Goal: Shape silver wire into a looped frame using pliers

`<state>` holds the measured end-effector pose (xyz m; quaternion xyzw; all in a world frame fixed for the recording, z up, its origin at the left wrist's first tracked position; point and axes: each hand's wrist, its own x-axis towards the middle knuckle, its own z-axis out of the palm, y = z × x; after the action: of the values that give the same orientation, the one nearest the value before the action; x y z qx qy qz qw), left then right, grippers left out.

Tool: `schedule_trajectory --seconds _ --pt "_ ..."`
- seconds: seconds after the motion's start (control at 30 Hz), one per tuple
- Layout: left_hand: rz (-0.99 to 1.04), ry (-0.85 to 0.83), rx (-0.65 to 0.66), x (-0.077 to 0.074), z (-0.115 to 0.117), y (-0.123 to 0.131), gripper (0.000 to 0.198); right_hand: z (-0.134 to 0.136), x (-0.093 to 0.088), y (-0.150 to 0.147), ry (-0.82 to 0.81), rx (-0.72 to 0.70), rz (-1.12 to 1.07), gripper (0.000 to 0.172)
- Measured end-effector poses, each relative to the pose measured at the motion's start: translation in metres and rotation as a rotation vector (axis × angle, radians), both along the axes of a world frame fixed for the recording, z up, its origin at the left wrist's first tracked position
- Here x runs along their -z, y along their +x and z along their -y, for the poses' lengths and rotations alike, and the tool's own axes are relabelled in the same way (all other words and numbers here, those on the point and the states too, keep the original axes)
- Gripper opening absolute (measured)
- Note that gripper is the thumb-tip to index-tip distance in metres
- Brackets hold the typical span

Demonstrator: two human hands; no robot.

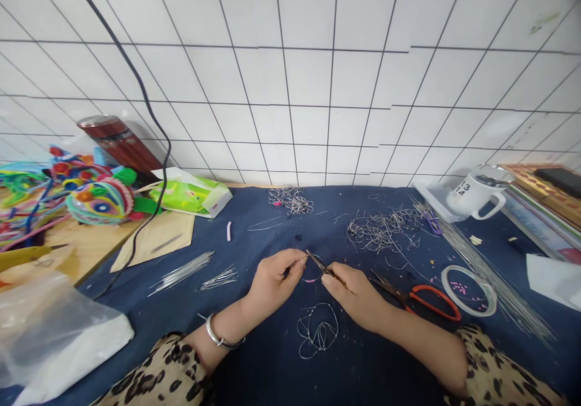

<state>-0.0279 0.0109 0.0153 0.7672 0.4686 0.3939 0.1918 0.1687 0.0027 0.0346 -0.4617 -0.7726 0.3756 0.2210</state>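
Note:
My left hand [278, 276] pinches a thin wire whose end shows at its fingertips. In my right hand [351, 291] is a pair of pliers [318, 262], its jaws meeting the wire beside the left fingertips. Below the jaws hangs a small wire loop carrying a few pink beads [309, 281]. Nearer to me on the blue cloth [272, 369] lies a loose coil of wire [318, 332]. Right of my right hand rest red-handled scissors [434, 302], partly beside a round clear dish [469, 291] with small pink beads.
Tangled wire [384, 229] and a smaller heap [291, 200] lie farther back. Straight wire lengths [186, 271] are at left, a long bundle [494, 279] at right. A mug [479, 191] stands back right. A black cable [147, 100] hangs at left near a thermos [124, 143].

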Motion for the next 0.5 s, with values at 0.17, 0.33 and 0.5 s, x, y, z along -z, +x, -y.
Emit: schedule_trajectory --seconds 0.17,0.33,0.5 --pt "-0.118 0.125 -0.038 0.003 -0.001 -0.001 0.014 0.001 0.002 0.001 -0.303 -0.024 -0.201 0.035" --pt "-0.189 0.173 -0.052 0.005 -0.001 -0.002 0.015 0.002 0.009 -0.001 -0.534 -0.037 -0.369 0.039" --pt "-0.255 0.244 -0.050 0.009 -0.002 -0.003 0.016 0.004 0.006 -0.002 -0.592 -0.017 -0.406 0.038"
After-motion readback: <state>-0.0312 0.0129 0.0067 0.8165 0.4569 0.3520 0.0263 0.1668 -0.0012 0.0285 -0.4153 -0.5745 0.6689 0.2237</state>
